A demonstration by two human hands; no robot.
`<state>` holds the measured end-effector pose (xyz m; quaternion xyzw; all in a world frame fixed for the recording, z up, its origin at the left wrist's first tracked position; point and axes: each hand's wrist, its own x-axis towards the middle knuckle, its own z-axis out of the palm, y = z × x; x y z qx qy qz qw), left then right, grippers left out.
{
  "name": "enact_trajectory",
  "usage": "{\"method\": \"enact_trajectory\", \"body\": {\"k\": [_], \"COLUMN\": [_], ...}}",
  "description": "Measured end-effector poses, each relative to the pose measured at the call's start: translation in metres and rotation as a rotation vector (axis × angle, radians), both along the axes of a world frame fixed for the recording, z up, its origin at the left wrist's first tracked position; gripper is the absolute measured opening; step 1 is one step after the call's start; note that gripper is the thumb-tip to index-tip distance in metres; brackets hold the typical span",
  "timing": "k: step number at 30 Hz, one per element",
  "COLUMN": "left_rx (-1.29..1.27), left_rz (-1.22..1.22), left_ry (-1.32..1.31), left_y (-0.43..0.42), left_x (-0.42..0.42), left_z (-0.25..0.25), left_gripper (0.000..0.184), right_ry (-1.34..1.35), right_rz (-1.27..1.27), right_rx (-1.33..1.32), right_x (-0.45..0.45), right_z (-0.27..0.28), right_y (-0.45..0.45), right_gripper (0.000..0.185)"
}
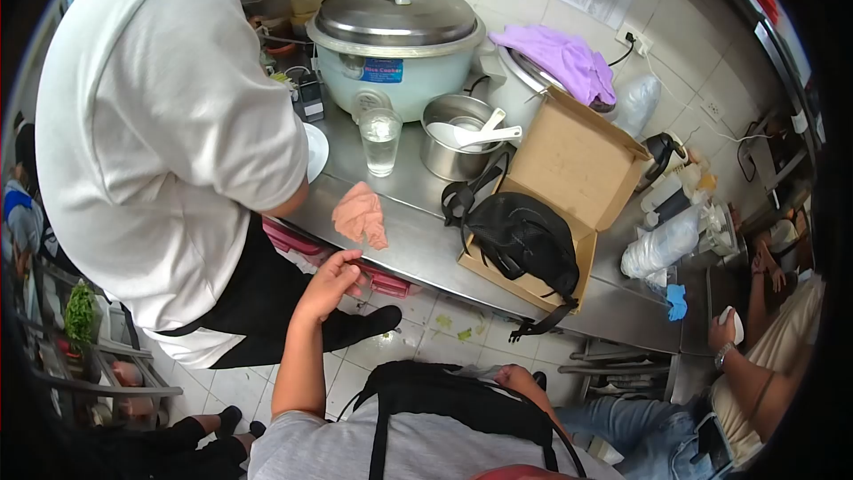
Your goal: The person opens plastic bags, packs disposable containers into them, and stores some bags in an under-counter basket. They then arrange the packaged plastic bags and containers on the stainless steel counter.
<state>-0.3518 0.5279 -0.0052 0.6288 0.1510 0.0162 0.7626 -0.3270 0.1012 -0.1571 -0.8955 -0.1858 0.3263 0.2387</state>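
Pink cloth [360, 215] on surface [418, 227], just beyond left hand [330, 286]; its fingers loosely parted, empty. Right hand [515, 380] curled, contents unclear.

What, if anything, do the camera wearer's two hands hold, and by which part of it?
The left hand shows nothing held; it is near a crumpled peach-coloured cloth. For the right hand, partly hidden, it cannot be told.
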Motion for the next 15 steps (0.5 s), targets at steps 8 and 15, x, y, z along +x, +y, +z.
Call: {"method": "enact_trajectory", "body": {"k": [8,15], "left_rx": [-0.013,-0.01], "left_rz": [0.103,0.083], "left_ry": [0.041,0.05], "left_y": [0.021,0.021], "left_x": [-0.009,-0.007], "left_z": [-0.003,-0.014], "left_gripper": [0.035,0.035], "right_ry": [0.06,0.07], "right_rz": [-0.029,-0.015], "right_rx": [-0.037,-0.014], "right_x": [-0.001,-0.001], "right_z": [-0.008,-0.013], "right_y": [-0.005,0.002], "right_gripper": [0.025,0.024]}}
